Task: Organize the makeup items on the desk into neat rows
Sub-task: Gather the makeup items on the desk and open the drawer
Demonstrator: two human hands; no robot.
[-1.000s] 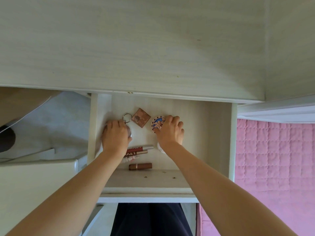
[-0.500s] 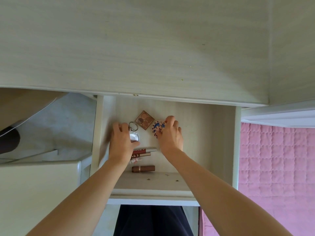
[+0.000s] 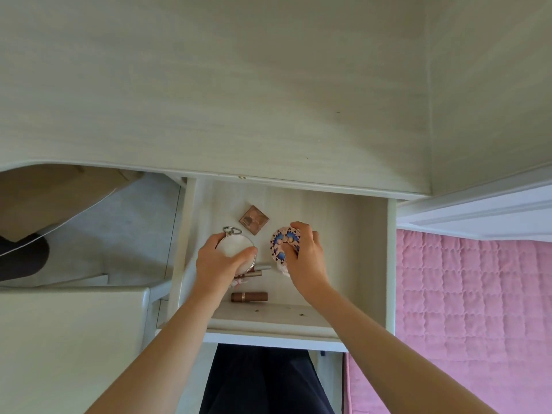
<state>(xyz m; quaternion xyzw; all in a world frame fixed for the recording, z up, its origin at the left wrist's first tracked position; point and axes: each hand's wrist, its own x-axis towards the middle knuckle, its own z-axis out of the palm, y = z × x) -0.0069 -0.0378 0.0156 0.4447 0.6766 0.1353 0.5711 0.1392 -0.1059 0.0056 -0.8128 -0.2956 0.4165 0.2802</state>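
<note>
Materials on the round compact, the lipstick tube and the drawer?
Compact: looks like glossy pale plastic or enamel with a metal ring on top; rim shines. Lipstick tube: brown, metallic-looking sheen, maybe coated plastic. Drawer: pale matte wood-grain board, probably laminate.

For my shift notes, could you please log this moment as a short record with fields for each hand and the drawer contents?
setting: open drawer under a pale wooden desk top
left hand: grips a round compact mirror with a metal ring
right hand: grips a round case with a blue pattern
lying loose: square brown palette at the back; brown lipstick tube near the front; slim tubes partly under the left hand
beside drawer: pink quilt
</note>
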